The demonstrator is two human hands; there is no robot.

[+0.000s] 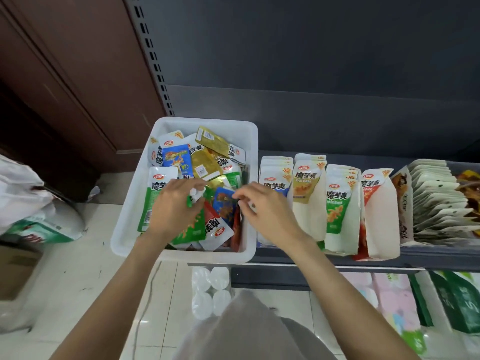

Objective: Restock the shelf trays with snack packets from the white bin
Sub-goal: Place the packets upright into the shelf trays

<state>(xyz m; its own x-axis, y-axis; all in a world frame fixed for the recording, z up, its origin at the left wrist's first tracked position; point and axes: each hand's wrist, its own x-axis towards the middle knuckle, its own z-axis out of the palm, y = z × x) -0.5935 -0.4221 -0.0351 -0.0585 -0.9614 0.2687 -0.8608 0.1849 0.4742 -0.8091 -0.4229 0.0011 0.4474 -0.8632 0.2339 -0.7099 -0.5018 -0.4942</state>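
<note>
From the head camera, a white bin (pixel 124 224) sits on the left end of a dark shelf (pixel 389 259), its near-left corner overhanging the shelf edge. It is full of loose snack packets (pixel 207 165) in green, blue, gold and red, lying jumbled at all angles.

Both hands are down in the bin. The left hand (pixel 172 206) curls its fingers round a green-and-white packet (pixel 193 200) near the middle of the pile. The right hand (pixel 262 206) hovers just beside it over a blue packet (pixel 223 203), thumb and forefinger drawn close together; whether they pinch anything I cannot tell.

To the right of the bin, touching it, stand upright rows of packets in white trays (pixel 384 229): blue, gold, green and red kinds side by side. Further right, a row of pale packets (pixel 439 201) leans back in a grey tray.

Below the shelf are white bottle caps (pixel 210 289) and green packages (pixel 459 300). A white bag (pixel 23 188) lies on the tiled floor at left.
</note>
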